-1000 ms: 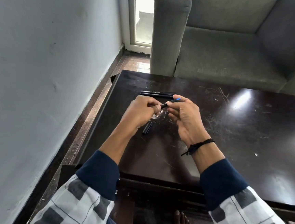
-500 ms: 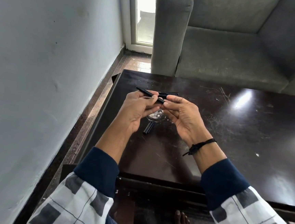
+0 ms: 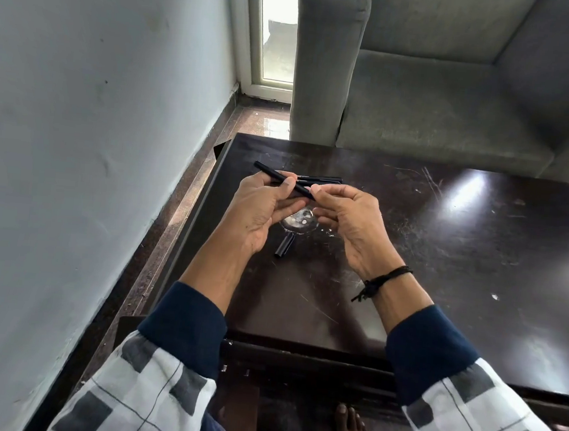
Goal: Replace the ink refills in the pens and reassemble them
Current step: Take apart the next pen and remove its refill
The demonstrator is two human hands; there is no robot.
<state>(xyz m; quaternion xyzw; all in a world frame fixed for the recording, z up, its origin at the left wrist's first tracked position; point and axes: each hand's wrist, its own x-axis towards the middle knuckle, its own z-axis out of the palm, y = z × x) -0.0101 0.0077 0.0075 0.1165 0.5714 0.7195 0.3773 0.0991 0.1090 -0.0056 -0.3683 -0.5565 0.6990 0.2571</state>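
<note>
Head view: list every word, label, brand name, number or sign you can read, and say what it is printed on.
None can be read in this frame.
Black pen barrel held in both hands: no print shows.
Pens on the table behind the hands: pale marks, too small and blurred to read.
Black cap on the table: no marking shows.

pen point(image 3: 281, 180) tip behind hands point(image 3: 351, 221)

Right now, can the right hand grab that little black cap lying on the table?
Probably yes, but not right away. The cap lies in the open just below both hands, nothing covering it. The right hand is pinching the end of the pen that the left hand holds, so it must let go first.
</note>
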